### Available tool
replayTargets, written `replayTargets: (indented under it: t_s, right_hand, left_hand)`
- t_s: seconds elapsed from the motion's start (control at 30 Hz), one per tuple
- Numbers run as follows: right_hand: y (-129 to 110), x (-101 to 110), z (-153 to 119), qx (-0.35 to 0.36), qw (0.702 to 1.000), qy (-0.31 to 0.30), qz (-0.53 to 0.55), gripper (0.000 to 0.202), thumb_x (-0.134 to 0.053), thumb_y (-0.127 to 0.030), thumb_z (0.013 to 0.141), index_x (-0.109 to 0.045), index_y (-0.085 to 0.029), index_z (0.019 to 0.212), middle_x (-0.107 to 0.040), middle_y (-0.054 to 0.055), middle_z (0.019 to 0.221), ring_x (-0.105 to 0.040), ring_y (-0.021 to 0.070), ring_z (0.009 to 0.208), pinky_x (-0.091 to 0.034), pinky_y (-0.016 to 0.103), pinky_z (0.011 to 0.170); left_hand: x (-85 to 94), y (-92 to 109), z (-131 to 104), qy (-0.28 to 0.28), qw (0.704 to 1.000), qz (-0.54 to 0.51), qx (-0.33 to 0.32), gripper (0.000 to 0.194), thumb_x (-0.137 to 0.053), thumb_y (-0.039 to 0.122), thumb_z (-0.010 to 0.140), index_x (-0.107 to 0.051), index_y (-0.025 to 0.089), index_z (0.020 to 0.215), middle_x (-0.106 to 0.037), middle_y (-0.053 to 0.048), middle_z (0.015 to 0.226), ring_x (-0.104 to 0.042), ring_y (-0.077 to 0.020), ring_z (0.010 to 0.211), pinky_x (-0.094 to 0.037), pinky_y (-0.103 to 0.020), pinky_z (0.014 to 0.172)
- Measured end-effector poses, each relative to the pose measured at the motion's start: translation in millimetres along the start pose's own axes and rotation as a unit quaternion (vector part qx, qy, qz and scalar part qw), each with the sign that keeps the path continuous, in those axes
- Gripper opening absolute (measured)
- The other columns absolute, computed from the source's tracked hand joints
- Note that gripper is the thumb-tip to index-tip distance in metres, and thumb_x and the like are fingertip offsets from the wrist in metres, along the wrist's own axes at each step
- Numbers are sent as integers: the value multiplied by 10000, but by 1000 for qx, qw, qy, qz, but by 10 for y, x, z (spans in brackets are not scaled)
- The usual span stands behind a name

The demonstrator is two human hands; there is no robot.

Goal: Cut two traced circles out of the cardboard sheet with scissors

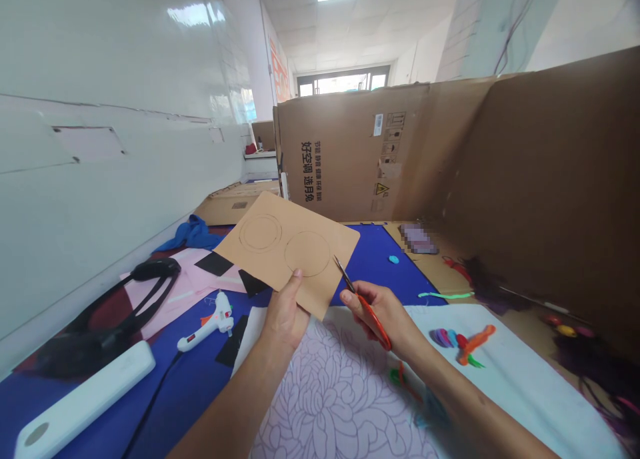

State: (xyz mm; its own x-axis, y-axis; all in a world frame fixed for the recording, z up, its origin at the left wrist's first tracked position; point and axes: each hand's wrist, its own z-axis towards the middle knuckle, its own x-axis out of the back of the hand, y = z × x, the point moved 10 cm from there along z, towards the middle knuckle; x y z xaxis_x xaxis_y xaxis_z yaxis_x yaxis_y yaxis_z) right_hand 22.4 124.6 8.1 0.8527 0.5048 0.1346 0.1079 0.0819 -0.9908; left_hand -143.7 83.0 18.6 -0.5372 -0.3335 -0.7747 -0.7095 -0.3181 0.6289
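A tan sheet of card [310, 289] with drawn circles, one of them double-ringed, is held up over the table. My left hand [287, 309] pinches its lower edge, thumb on top near the right-hand circle. In my right hand [377, 312] is a pair of scissors [370, 315] with orange-red handles. Their dark blades point up and left, with the tip at the card's right part beside the circle; whether they touch it I cannot tell. Beneath both hands lies a white cloth [330, 385] printed with flower outlines.
A white glue gun [207, 322], a white bar-shaped object [87, 402] and black headphones [155, 269] lie at left. Colourful pieces [475, 344] rest on the cloth at right. Large cardboard walls [345, 159] stand behind and at right. A blurred phone-like object [419, 238] lies near them.
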Motion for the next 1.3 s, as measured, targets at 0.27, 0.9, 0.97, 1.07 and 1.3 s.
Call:
replayTargets:
  t_s: [0.27, 0.9, 0.97, 1.07, 1.3]
  right_hand:
    - [28, 14, 21, 5, 1000, 2, -6, 472, -755, -637, 872, -551, -222, 774, -495, -74, 570, -441, 79, 405, -328, 180, 363]
    - [-14, 42, -3, -13, 1000, 20, -14, 516, -767, -686, 816, -543, -230, 728, -475, -71, 549, -403, 85, 390, -288, 213, 354]
    - [-12, 35, -1, -14, 1000, 20, -11, 510, -763, -685, 817, -546, -232, 731, -474, -73, 548, -391, 83, 384, -284, 214, 350]
    - [-14, 27, 1, -13, 1000, 21, -7, 508, -768, -678, 810, -548, -227, 730, -512, -58, 577, -433, 85, 403, -303, 208, 368]
    - [-24, 29, -18, -18, 1000, 21, -6, 517, -737, -688, 834, -522, -237, 697, -453, -80, 504, -367, 76, 354, -242, 214, 339]
  left_hand:
    - [-3, -15, -6, 1, 1000, 7, 4, 639, -751, 80, 902, -591, 218, 1506, -753, -152, 1378, -729, -307, 1258, -567, -469, 1126]
    - [-58, -7, -25, -22, 1000, 11, 5, 664, -775, 88, 889, -591, 224, 1512, -745, -163, 1389, -716, -318, 1282, -544, -485, 1153]
    - [-60, -5, -28, -18, 1000, 11, 8, 652, -761, 91, 900, -587, 224, 1515, -748, -162, 1386, -716, -316, 1284, -541, -489, 1156]
    - [-63, -11, -34, -18, 1000, 15, 12, 649, -751, 87, 904, -585, 222, 1517, -752, -160, 1379, -714, -316, 1287, -538, -492, 1159]
    - [-55, -5, -24, -22, 999, 24, 1, 629, -749, 87, 908, -596, 221, 1504, -750, -155, 1385, -712, -306, 1291, -531, -482, 1166]
